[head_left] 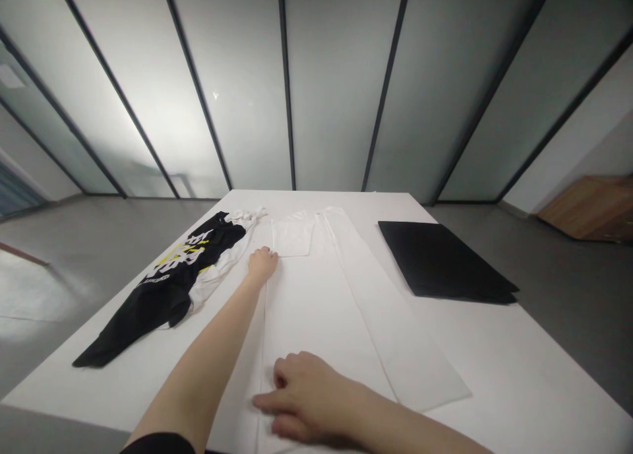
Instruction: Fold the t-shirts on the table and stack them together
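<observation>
A white garment [321, 309] is laid out flat along the middle of the frame on the white table [524, 361], with a square patch [293, 239] near its far end and a long strip [395, 322] slanting down to the lower right. Its left edge is being tended at two places: by the left hand [262, 264], set near the patch's lower left corner with fingers bunched together, and by the right hand [309, 394] at lower centre, its index finger stretched out and the others curled. The step in hand is judged to be straightening or lining up that edge; for the next move, the cloth would need to be held evenly at both points. Whether fabric is pinched by either hand cannot be told, since the fingertips are partly hidden. The near hem is covered by the right forearm and cut off by the frame, and white on white is hard to separate. A black printed shirt [168, 302] is seen at left, black panels [440, 259] at right.
</observation>
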Tool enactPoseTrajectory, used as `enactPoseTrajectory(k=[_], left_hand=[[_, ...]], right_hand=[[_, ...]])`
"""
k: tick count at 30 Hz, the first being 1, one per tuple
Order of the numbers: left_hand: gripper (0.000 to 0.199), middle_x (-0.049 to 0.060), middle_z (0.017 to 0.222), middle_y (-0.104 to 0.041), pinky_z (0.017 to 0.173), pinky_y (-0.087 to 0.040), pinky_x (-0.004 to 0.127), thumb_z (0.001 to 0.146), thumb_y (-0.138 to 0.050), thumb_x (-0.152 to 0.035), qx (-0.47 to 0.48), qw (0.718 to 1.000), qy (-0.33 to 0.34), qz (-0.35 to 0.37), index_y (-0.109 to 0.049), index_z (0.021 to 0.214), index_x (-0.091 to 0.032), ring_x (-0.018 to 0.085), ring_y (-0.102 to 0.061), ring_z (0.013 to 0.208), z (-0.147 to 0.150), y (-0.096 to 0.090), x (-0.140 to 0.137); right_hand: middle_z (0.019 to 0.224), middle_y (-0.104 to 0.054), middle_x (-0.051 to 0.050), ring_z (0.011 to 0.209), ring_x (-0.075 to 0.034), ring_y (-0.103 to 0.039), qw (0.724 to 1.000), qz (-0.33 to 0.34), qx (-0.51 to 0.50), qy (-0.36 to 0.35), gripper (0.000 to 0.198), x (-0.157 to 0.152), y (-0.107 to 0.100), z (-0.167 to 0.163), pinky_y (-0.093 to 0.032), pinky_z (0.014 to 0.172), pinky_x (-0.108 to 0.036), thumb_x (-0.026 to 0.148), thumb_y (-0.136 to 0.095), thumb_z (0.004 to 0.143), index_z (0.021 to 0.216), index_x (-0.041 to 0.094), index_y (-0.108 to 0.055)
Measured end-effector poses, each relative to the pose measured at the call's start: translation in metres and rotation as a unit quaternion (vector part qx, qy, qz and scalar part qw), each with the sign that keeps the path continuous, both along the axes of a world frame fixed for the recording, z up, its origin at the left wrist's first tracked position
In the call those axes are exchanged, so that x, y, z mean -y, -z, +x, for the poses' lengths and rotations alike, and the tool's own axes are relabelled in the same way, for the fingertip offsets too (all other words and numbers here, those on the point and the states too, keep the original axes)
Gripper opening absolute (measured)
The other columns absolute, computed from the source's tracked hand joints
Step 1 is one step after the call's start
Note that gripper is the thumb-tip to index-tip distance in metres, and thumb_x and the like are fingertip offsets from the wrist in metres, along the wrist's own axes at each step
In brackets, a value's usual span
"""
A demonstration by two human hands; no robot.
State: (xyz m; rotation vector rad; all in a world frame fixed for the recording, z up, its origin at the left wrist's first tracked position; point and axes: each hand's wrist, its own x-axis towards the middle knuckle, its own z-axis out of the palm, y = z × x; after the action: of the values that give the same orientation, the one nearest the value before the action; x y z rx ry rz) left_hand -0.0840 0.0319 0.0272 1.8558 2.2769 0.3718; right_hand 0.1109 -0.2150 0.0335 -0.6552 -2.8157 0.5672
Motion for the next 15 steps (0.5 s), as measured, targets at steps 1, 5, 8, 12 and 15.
enactPoseTrajectory(k=[1,5,8,12,15], left_hand=[[0.039,0.024,0.135,-0.069,0.106,-0.046,0.042,0.1,-0.051,-0.034,0.004,1.0,0.002,-0.003,-0.069,0.126,-0.012,0.036,-0.064,0.13,0.001,-0.002,-0.008],[0.027,0.026,0.125,-0.074,0.096,-0.05,0.038,0.094,-0.059,-0.027,0.026,0.999,0.003,-0.018,-0.072,0.11,-0.011,0.035,-0.069,0.123,0.004,-0.006,-0.034],[0.022,0.027,0.116,-0.076,0.091,-0.052,0.037,0.085,-0.066,-0.019,0.046,0.999,-0.003,-0.028,-0.072,0.104,-0.011,0.036,-0.071,0.118,0.007,-0.006,-0.049],[0.03,0.022,0.109,-0.078,0.086,-0.053,0.036,0.078,-0.069,-0.014,0.082,0.996,-0.008,-0.023,-0.07,0.108,-0.014,0.035,-0.073,0.113,0.007,-0.005,-0.06],[0.047,0.014,0.103,-0.079,0.08,-0.053,0.033,0.077,-0.069,-0.015,0.122,0.992,-0.005,-0.013,-0.066,0.124,-0.018,0.029,-0.075,0.102,0.006,-0.006,-0.059]], right_hand=[[0.111,-0.066,-0.005,0.091,-0.023,-0.063,1.0,0.014,0.006,0.002,0.049,0.003,0.005,-0.005,-0.047,0.082,-0.034,0.064,-0.053,0.104,0.149,0.046,-0.058],[0.105,-0.068,-0.006,0.087,-0.028,-0.068,0.998,0.028,0.033,0.048,0.056,0.01,0.017,-0.026,-0.051,0.077,-0.039,0.078,-0.045,0.099,0.143,0.048,-0.063],[0.093,-0.072,-0.006,0.08,-0.028,-0.071,0.997,0.001,0.057,0.059,0.054,0.011,0.02,-0.043,-0.053,0.07,-0.038,0.077,-0.049,0.099,0.12,0.035,-0.077],[0.085,-0.075,-0.007,0.069,-0.028,-0.071,0.992,-0.05,0.11,0.048,0.055,0.011,0.019,-0.055,-0.053,0.06,-0.036,0.076,-0.057,0.094,0.099,0.027,-0.08],[0.09,-0.078,-0.009,0.073,-0.032,-0.073,0.983,-0.076,0.155,0.061,0.047,0.011,0.018,-0.054,-0.053,0.057,-0.036,0.07,-0.069,0.086,0.095,0.025,-0.079]])
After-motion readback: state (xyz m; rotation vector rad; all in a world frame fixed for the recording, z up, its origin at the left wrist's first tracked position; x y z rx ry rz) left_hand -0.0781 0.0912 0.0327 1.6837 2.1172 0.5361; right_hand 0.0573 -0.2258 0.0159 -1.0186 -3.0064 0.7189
